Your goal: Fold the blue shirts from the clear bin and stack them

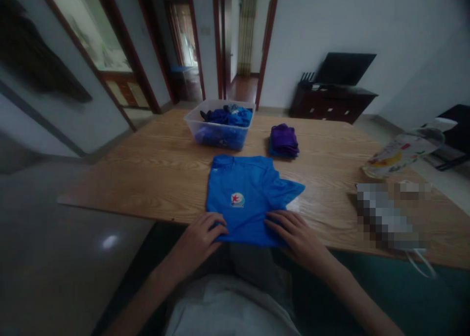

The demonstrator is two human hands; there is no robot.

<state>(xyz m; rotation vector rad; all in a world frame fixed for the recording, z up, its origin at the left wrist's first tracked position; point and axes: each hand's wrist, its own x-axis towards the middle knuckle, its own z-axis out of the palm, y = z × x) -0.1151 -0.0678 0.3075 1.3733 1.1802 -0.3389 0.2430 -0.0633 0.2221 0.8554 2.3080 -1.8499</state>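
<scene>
Plastic bin (216,132): standing just beyond the blue shirt (244,179) at 11 o'clock, clothes (229,117) heaping inside it.
Purple stack (284,139): sitting folded just beside the shirt's 1 o'clock corner, crowding that side.
Bag (394,155): resting well apart, between 2 and 3 o'clock.
Blurred-out object (389,216): lying at 3 o'clock.
Shirt: lying on the wooden table (147,165), reaching between both hands.
Grip: left hand (205,233) curling at 8 o'clock, right hand (292,231) resting at 4; whether they are pinching cloth, I cannot tell.
</scene>
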